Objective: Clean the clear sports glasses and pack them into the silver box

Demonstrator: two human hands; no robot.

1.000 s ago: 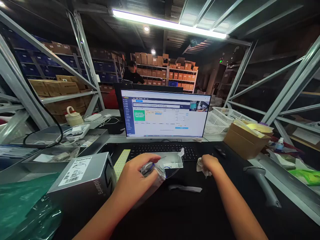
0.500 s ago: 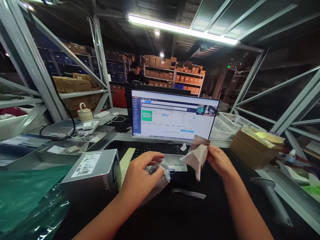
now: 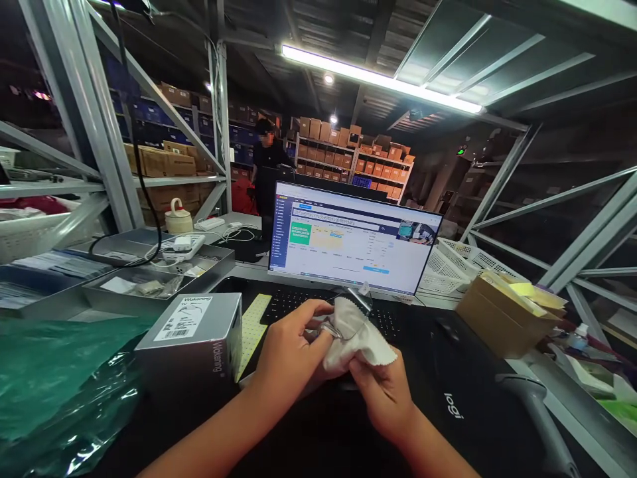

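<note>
My left hand (image 3: 288,348) is closed around a small clear plastic bag (image 3: 326,327) with something dark inside, held above the black desk mat (image 3: 448,411). My right hand (image 3: 381,388) pinches a pale cleaning cloth (image 3: 355,335) and presses it against the bag, so both hands meet in front of the keyboard (image 3: 298,302). A silver box with a barcode label (image 3: 192,345) stands just left of my left forearm. Most of the bag is hidden by the cloth and fingers.
A monitor (image 3: 351,239) stands behind the keyboard. Metal trays (image 3: 149,279) and green plastic wrap (image 3: 44,378) lie at left. A cardboard box (image 3: 502,312), white baskets (image 3: 448,262) and a barcode scanner (image 3: 535,405) are at right. A person (image 3: 266,156) stands beyond, among shelving.
My right hand lifted the cloth off the mat and carried it left onto the bag in my left hand. The view swung rightwards and tipped slightly.
</note>
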